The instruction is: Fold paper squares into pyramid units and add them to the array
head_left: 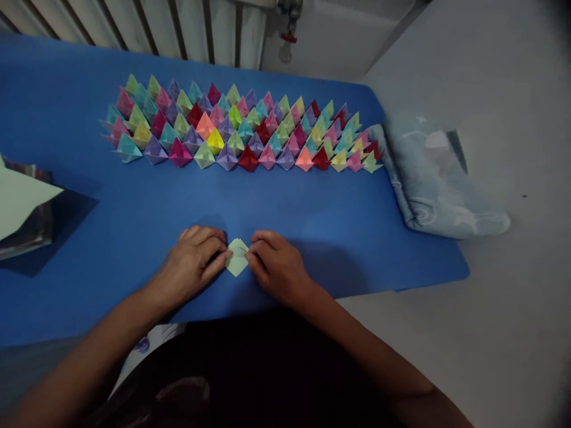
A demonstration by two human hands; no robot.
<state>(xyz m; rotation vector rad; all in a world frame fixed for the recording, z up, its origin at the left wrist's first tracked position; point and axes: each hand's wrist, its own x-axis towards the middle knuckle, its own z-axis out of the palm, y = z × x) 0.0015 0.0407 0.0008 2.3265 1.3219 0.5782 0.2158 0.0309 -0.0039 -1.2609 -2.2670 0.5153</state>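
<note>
A small pale green piece of folded paper lies as a diamond on the blue surface, one corner toward me. My left hand pinches its left corner between thumb and fingers. On the other side, my right hand grips the right corner the same way. Beyond both hands stand several rows of small folded paper boats in green, purple, pink, red, yellow and turquoise, packed close together.
The blue tabletop has rounded corners. At its right end lies a folded grey-blue cloth. Pale green paper rests on a clear-looking package at the left. A radiator stands behind the far edge.
</note>
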